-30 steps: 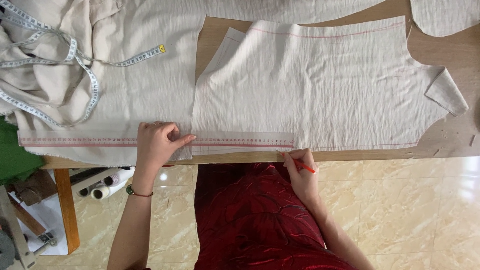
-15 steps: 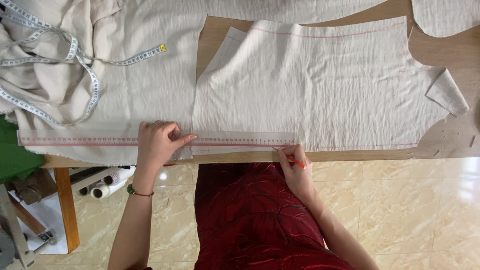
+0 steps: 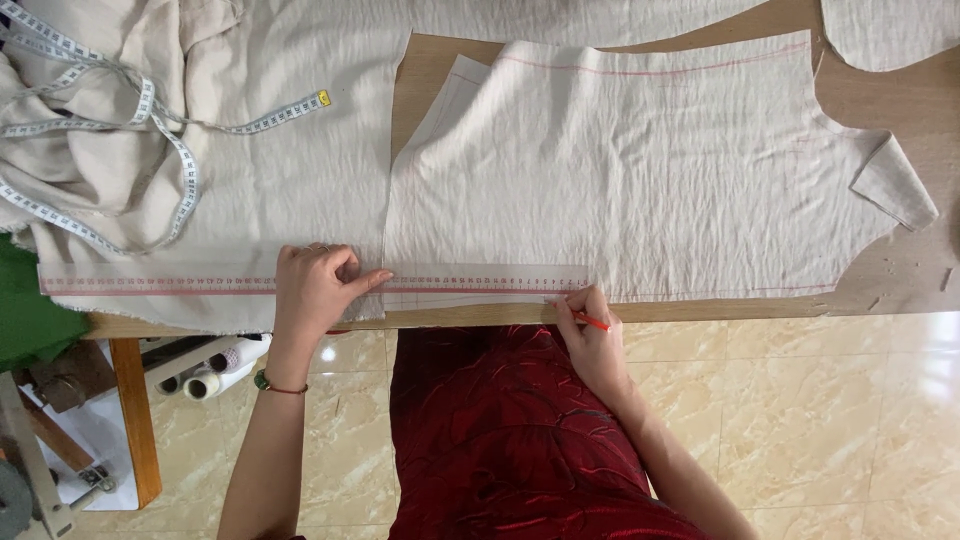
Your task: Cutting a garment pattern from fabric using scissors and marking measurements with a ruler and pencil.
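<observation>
Since 1 s ago your right hand (image 3: 592, 335) has slid left along the table edge w/ the red pencil (image 3: 590, 320); the tip now sits at the ruler's right end, further left than before. Your left hand (image 3: 312, 290) hasn't shifted.

Left hand: flat, palm down, fingers spread, pressing on the clear ruler (image 3: 470, 282) approx. at its middle. Nothing grasped, just holding it down. Green bracelet on that wrist.

Right hand: fingers pinched tight around the red pencil, tip touching the fabric just below the ruler's lower edge, near its right end.

Ruler lies lengthwise along the near edge of the wooden table (image 3: 850, 300), spanning two cloths: the cut beige fabric piece (image 3: 640, 170) on the right and the bigger beige cloth (image 3: 280, 170) on the left. A red line runs along the cut piece's near edge & another along its far edge.

White tape measure (image 3: 150, 120) lies looped over the rumpled cloth at top left, yellow tip pointing right. Green fabric (image 3: 30, 320) hangs off the left end of the table. Another beige cut piece (image 3: 890, 30) at top right corner. Rolls of something white (image 3: 215, 370) on the floor under the table; can't tell what.
</observation>
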